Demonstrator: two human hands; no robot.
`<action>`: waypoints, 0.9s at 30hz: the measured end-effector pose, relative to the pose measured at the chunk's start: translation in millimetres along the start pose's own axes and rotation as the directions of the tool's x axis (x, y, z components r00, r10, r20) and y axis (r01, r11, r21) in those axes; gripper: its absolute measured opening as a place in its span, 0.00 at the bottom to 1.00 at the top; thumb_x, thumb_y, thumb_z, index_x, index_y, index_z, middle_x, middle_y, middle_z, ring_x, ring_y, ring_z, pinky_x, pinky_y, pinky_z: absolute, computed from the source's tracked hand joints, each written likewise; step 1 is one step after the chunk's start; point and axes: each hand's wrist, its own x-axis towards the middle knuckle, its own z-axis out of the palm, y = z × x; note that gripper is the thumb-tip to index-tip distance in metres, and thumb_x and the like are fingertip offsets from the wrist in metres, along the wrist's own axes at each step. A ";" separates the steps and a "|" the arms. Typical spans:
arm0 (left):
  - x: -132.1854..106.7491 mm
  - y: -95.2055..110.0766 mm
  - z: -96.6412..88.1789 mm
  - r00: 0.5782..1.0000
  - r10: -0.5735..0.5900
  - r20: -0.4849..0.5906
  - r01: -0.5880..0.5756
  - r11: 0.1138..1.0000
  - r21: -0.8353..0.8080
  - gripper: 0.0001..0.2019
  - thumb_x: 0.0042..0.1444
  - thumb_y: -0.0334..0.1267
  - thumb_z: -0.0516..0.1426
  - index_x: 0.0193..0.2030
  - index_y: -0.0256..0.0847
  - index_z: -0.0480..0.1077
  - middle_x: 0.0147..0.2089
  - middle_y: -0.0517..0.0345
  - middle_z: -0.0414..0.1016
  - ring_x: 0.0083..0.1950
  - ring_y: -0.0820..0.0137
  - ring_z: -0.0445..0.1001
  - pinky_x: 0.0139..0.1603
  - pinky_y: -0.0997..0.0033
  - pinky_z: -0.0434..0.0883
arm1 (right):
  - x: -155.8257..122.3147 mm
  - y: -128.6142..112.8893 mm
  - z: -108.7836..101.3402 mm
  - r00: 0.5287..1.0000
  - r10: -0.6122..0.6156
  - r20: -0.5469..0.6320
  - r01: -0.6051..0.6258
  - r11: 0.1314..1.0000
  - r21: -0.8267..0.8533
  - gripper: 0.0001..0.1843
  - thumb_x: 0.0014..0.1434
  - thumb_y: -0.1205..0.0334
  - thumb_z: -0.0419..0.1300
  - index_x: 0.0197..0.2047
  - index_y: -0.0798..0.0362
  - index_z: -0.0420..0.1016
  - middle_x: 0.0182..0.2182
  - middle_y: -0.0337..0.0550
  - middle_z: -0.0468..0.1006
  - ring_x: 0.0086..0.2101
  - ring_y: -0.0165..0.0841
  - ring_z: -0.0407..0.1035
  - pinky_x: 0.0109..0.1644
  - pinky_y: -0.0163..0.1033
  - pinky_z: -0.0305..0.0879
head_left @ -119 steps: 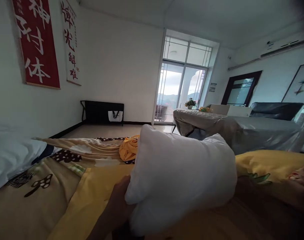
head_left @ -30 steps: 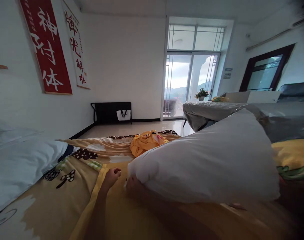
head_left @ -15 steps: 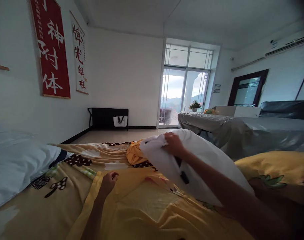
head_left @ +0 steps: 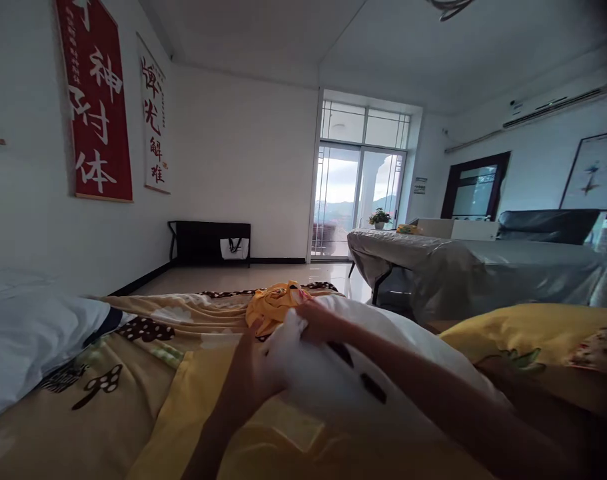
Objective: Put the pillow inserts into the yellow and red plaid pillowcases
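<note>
A white pillow [head_left: 413,347] lies on the yellow patterned bedding [head_left: 183,373] in front of me. My right hand [head_left: 320,320] grips the pillow's far left corner from above, fingers closed on the fabric. My left hand [head_left: 256,373] presses against the same end of the pillow from the left side, its fingers partly hidden behind the white fabric. A crumpled orange-yellow cloth [head_left: 270,303] sits just beyond both hands. A yellow cover with a green print [head_left: 528,333] lies to the right of the pillow.
Another white pillow [head_left: 28,333] rests at the left by the wall. A table under a grey cover [head_left: 463,267] stands to the right. A black bench [head_left: 210,240] with a white bag stands at the far wall, beside glass doors [head_left: 356,200].
My left hand rose from the bedding and came against the pillow's end. My right hand kept hold of the pillow's corner and brought it lower and slightly left.
</note>
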 end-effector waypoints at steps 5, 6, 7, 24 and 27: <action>1.0 -23.7 30.2 0.927 -0.258 0.271 0.289 0.954 -0.079 0.49 0.33 0.38 0.69 0.65 0.38 0.55 0.63 0.43 0.65 0.61 0.54 0.65 0.60 0.57 0.63 | 10.0 -24.0 63.2 0.994 -0.018 0.112 0.019 1.000 -0.001 0.03 0.43 0.68 0.62 0.25 0.57 0.75 0.25 0.41 0.76 0.25 0.29 0.64 0.28 0.34 0.55; 2.5 -31.5 34.8 0.920 -0.274 0.281 0.313 0.944 -0.104 0.43 0.34 0.40 0.68 0.61 0.37 0.60 0.57 0.44 0.70 0.56 0.55 0.69 0.55 0.60 0.66 | 10.5 -24.2 70.4 0.994 0.000 0.110 0.000 1.000 -0.004 0.02 0.43 0.68 0.62 0.25 0.57 0.75 0.25 0.42 0.77 0.25 0.29 0.64 0.28 0.34 0.54; 3.7 -38.5 38.9 0.918 -0.292 0.268 0.332 0.936 -0.118 0.36 0.35 0.42 0.67 0.55 0.35 0.66 0.51 0.46 0.75 0.49 0.57 0.72 0.49 0.63 0.69 | 11.0 -23.6 76.5 0.994 0.019 0.112 -0.019 1.000 -0.006 0.03 0.43 0.69 0.61 0.26 0.57 0.75 0.25 0.43 0.77 0.25 0.30 0.64 0.27 0.34 0.54; 2.3 -73.5 49.8 0.814 -0.561 0.147 0.562 0.700 -0.440 0.23 0.30 0.45 0.68 0.35 0.36 0.76 0.33 0.54 0.78 0.36 0.62 0.74 0.39 0.68 0.67 | -97.9 -29.5 90.7 0.971 0.211 0.114 -0.211 0.977 -0.011 0.61 0.40 0.54 0.70 0.71 0.46 0.41 0.69 0.54 0.41 0.67 0.53 0.35 0.66 0.61 0.38; -2.9 -72.6 52.2 0.752 -0.630 0.195 0.626 0.588 -0.513 0.24 0.27 0.43 0.70 0.35 0.35 0.75 0.31 0.54 0.77 0.34 0.62 0.74 0.37 0.66 0.69 | -94.3 -4.7 84.1 0.935 0.276 0.222 -0.282 0.959 -0.006 0.69 0.34 0.47 0.71 0.72 0.48 0.36 0.69 0.55 0.36 0.67 0.55 0.30 0.65 0.64 0.31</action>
